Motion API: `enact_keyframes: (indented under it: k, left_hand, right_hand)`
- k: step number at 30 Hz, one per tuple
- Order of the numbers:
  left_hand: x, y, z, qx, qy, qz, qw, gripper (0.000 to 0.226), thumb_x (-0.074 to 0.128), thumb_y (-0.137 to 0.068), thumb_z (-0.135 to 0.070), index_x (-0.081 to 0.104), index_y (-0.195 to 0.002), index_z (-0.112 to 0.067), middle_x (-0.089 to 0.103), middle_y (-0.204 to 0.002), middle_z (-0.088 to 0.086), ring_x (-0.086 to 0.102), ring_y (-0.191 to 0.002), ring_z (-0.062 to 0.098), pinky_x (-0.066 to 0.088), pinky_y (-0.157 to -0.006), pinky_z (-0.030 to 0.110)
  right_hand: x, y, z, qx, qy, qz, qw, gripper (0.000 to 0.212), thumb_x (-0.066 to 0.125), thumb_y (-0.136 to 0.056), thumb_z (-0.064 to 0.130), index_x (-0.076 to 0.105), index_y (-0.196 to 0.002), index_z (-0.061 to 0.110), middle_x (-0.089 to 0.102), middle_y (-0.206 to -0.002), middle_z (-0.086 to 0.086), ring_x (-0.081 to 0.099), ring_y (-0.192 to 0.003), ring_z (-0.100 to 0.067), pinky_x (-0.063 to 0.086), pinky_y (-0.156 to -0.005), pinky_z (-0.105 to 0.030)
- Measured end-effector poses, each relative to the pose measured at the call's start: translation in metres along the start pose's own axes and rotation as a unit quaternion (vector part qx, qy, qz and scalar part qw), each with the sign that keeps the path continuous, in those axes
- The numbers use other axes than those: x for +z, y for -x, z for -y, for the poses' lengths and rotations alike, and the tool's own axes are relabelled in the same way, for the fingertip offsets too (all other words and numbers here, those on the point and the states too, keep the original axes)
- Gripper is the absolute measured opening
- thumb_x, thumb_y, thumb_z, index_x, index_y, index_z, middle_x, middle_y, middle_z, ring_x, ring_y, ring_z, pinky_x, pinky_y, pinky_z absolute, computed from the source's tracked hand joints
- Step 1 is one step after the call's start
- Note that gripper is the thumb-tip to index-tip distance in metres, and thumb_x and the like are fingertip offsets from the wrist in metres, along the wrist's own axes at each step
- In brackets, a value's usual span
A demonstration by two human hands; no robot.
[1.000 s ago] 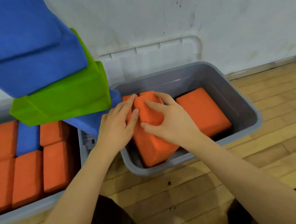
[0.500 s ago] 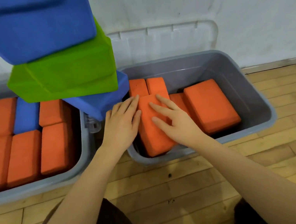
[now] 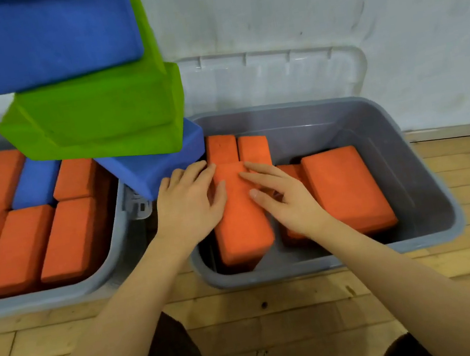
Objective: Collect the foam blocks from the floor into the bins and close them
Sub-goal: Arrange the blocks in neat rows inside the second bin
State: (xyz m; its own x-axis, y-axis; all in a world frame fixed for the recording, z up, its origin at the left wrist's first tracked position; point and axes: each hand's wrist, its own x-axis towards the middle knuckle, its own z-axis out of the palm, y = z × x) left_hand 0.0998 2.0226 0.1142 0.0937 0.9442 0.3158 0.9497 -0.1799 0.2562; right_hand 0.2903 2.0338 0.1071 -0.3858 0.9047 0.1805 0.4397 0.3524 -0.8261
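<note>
An orange foam block lies lengthwise in the left part of the right grey bin. My left hand presses on its left top edge with straight fingers. My right hand lies flat on its right side. Two more orange blocks stand behind it, and a big orange block lies on the right over another one. The left grey bin is packed with orange, blue and green blocks.
A stack of blue and green blocks looms close at upper left, over the gap between the bins. The right bin's white lid leans on the wall behind it. Wooden floor lies in front; my knees show at the bottom.
The orange block has gone from tilted in my curled fingers to lying flat in the bin. Both hands have flattened on top of it. My view has moved closer.
</note>
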Motion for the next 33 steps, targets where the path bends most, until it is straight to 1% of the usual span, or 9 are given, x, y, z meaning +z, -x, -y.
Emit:
enact_keyframes:
  k: [5, 7, 11, 13, 17, 21, 26, 30, 33]
  left_hand:
    - [-0.002, -0.022, -0.033, 0.023, -0.068, 0.003, 0.997, 0.046, 0.041, -0.08, -0.043, 0.072, -0.1, -0.016, 0.067, -0.106, 0.006, 0.062, -0.085, 0.031, 0.046, -0.071, 0.038]
    - [0.002, -0.028, -0.044, 0.013, -0.071, 0.045, 0.996, 0.053, 0.035, -0.08, -0.047, 0.072, -0.101, -0.016, 0.068, -0.104, 0.006, 0.063, -0.088, 0.031, 0.046, -0.074, 0.04]
    - [0.014, -0.025, -0.046, -0.05, -0.067, 0.119, 0.989, 0.077, 0.011, -0.079, -0.06, 0.047, -0.137, -0.024, 0.05, -0.137, 0.001, 0.049, -0.12, 0.028, 0.033, -0.097, 0.04]
    - [0.015, -0.021, -0.035, -0.054, -0.075, 0.104, 0.99, 0.077, 0.009, -0.079, -0.059, 0.046, -0.138, -0.025, 0.049, -0.14, 0.002, 0.046, -0.126, 0.027, 0.03, -0.102, 0.042]
    - [0.014, -0.023, -0.02, -0.007, -0.091, 0.076, 0.993, 0.061, 0.022, -0.087, -0.044, 0.058, -0.128, -0.015, 0.056, -0.133, 0.009, 0.055, -0.119, 0.03, 0.038, -0.1, 0.047]
    - [0.024, -0.023, -0.024, -0.034, -0.052, 0.161, 0.985, 0.057, 0.018, -0.097, -0.045, 0.026, -0.148, -0.019, 0.021, -0.156, 0.0, 0.02, -0.142, 0.018, 0.014, -0.114, 0.038]
    - [0.058, 0.008, -0.016, -0.02, -0.124, 0.192, 0.973, 0.076, 0.005, -0.087, -0.048, 0.027, -0.146, -0.006, 0.026, -0.152, 0.014, 0.031, -0.139, 0.027, 0.012, -0.114, 0.041]
    - [0.069, 0.0, -0.032, -0.037, -0.082, 0.217, 0.972, 0.084, -0.014, -0.076, -0.047, -0.003, -0.149, -0.007, -0.004, -0.157, 0.013, 0.0, -0.145, 0.025, -0.01, -0.113, 0.037]
    - [0.076, -0.002, -0.037, -0.045, -0.088, 0.212, 0.972, 0.075, 0.007, -0.085, -0.044, 0.023, -0.146, -0.001, 0.021, -0.153, 0.018, 0.023, -0.141, 0.03, 0.009, -0.113, 0.042]
  right_hand:
    - [-0.008, -0.036, -0.027, 0.02, -0.008, -0.043, 0.999, 0.03, 0.049, -0.097, 0.011, 0.06, -0.124, 0.009, 0.044, -0.138, -0.002, 0.039, -0.115, 0.018, 0.029, -0.092, 0.0]
    - [-0.01, -0.053, -0.043, 0.042, 0.023, -0.013, 0.999, 0.029, 0.047, -0.098, 0.01, 0.06, -0.124, 0.008, 0.044, -0.14, -0.002, 0.037, -0.123, 0.006, 0.022, -0.096, 0.002]
    - [-0.006, -0.072, -0.069, 0.101, -0.029, 0.028, 0.994, 0.032, 0.045, -0.099, 0.018, 0.056, -0.13, 0.016, 0.044, -0.144, -0.004, 0.035, -0.135, -0.011, 0.019, -0.116, -0.027]
    - [0.002, -0.078, -0.08, 0.083, 0.09, 0.062, 0.991, 0.037, 0.044, -0.1, 0.028, 0.049, -0.136, 0.026, 0.035, -0.151, -0.002, 0.027, -0.141, -0.017, 0.013, -0.117, -0.042]
    - [0.021, -0.086, -0.082, 0.047, 0.296, 0.143, 0.943, 0.045, 0.034, -0.1, 0.04, 0.028, -0.145, 0.039, 0.013, -0.158, 0.01, 0.005, -0.146, -0.023, 0.001, -0.117, -0.041]
    - [0.027, -0.095, -0.081, 0.02, 0.314, 0.14, 0.939, 0.048, 0.038, -0.099, 0.034, 0.029, -0.146, 0.037, 0.013, -0.158, 0.011, 0.004, -0.147, -0.021, 0.0, -0.117, -0.041]
    - [0.008, -0.101, -0.093, 0.039, 0.284, 0.14, 0.948, 0.045, 0.037, -0.098, 0.047, 0.031, -0.142, 0.046, 0.015, -0.156, 0.015, 0.003, -0.146, -0.018, -0.005, -0.115, -0.054]
    - [0.01, -0.086, -0.103, 0.031, 0.248, 0.121, 0.961, 0.044, 0.042, -0.096, 0.045, 0.034, -0.139, 0.048, 0.016, -0.156, 0.016, 0.001, -0.146, -0.015, -0.005, -0.114, -0.056]
    - [0.009, -0.081, -0.108, 0.032, 0.231, 0.103, 0.967, 0.043, 0.044, -0.096, 0.044, 0.036, -0.138, 0.049, 0.018, -0.156, 0.016, 0.001, -0.146, -0.013, -0.006, -0.114, -0.054]
